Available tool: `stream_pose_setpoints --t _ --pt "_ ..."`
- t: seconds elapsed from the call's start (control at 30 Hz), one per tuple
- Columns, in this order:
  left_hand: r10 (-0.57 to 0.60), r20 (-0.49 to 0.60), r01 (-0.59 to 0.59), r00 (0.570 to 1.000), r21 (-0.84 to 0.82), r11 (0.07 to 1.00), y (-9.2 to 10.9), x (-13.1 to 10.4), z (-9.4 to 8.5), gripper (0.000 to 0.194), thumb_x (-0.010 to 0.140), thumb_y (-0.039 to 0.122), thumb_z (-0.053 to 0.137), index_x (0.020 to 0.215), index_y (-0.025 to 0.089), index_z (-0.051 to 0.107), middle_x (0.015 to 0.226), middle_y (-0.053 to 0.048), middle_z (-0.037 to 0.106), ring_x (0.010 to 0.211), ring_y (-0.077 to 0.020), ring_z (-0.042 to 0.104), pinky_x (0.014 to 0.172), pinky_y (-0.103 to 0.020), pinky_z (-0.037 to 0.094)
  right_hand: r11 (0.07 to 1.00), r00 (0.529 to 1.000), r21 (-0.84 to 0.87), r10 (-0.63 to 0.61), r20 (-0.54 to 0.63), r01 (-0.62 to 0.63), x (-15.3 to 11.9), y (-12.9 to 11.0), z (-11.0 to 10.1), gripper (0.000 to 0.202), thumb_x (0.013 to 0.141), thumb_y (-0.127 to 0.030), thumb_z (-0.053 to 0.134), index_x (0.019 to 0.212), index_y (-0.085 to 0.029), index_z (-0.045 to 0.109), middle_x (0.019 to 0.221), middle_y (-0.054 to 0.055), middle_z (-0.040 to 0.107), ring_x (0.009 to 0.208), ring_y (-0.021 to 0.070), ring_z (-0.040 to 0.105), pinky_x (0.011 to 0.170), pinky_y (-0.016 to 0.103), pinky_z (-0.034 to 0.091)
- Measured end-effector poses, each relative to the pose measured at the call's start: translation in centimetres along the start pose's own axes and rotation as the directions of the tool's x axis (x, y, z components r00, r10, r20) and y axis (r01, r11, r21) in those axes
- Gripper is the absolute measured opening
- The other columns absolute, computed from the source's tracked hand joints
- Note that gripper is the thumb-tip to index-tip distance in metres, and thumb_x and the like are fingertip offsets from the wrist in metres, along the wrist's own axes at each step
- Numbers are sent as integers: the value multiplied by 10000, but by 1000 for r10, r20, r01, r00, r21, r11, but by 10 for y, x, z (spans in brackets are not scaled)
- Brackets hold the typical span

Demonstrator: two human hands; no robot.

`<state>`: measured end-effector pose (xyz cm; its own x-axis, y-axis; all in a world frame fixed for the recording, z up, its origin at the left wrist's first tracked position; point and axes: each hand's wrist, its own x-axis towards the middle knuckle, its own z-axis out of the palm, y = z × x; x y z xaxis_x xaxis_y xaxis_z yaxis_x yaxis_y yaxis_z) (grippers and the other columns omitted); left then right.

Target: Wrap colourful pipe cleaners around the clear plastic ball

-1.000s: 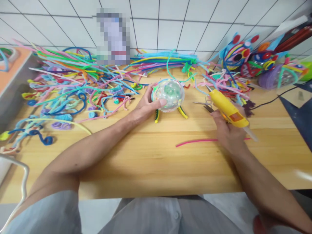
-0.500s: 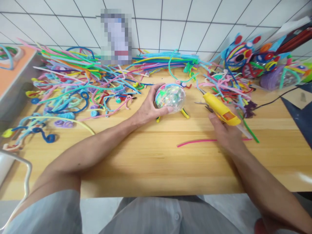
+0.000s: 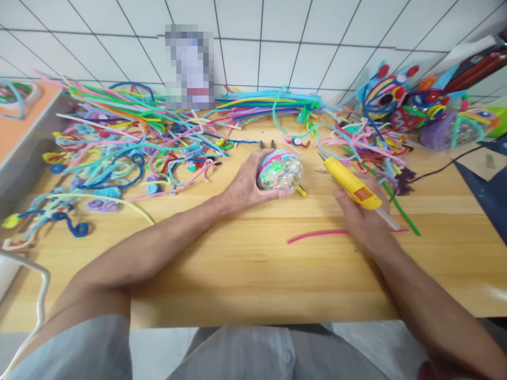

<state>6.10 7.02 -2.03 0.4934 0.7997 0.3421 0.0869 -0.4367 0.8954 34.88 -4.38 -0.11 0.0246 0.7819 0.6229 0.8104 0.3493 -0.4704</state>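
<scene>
My left hand is wrapped round a clear plastic ball-like piece, with pink and light blue pipe cleaners coiled at its upper left side. Partly hidden behind it lies a hand tool with a yellow-and-black handle and dark tips. My right hand grips a yellow glue gun, its nozzle pointing up and left, a short way right of the ball. A clear glue stick sticks out of its rear. Thin metal tips show beside the gun. Beneath the right hand lies a pink pipe cleaner.
Heaps of pipe cleaners cover the left and back of the wooden table. Finished colourful figures stand at the back right. A black cord runs right, near a dark blue board. A grey bin stands left.
The ball has turned in my left hand, showing more of its pipe-cleaner coils, and has shifted slightly right and down. The dark tool tips now show above it. The glue gun is nearly unmoved.
</scene>
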Motion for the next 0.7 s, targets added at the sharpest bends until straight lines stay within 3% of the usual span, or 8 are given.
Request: stream_pose_setpoints --t 0.17,0.3,0.5,0.7 --pt "91 61 -93 994 27 995 -3 1 1 1148 570 580 1025 1535 230 512 1558 -174 529 1492 -416 496 1315 -532 351 998 998 -8 -55 -8 55 -1 2 1 225 976 -308 698 1194 -248 700 1151 109 781 1118 295 758 986 485 603" --pt "157 104 -167 982 99 981 -4 2 1 1093 668 563 978 1567 212 465 1569 -200 516 1503 -408 488 1305 -547 368 994 994 -3 -107 -17 107 -1 2 1 249 987 -285 704 1235 -255 695 1168 101 783 1111 289 767 973 482 616" --pt "133 52 -138 990 113 984 -1 2 3 1083 605 560 1009 1519 239 525 1545 -181 547 1493 -420 495 1306 -562 368 999 999 47 -28 29 27 -3 -5 0 235 985 -326 711 1219 -317 691 1240 74 783 1160 309 760 1024 531 618" --pt "158 58 -164 986 119 979 -2 2 3 1084 614 622 995 1515 230 536 1526 -187 561 1472 -422 514 1291 -556 398 990 992 68 -123 29 120 -6 -4 1 385 958 -254 743 1329 -328 676 1234 64 791 1137 308 772 980 487 640"
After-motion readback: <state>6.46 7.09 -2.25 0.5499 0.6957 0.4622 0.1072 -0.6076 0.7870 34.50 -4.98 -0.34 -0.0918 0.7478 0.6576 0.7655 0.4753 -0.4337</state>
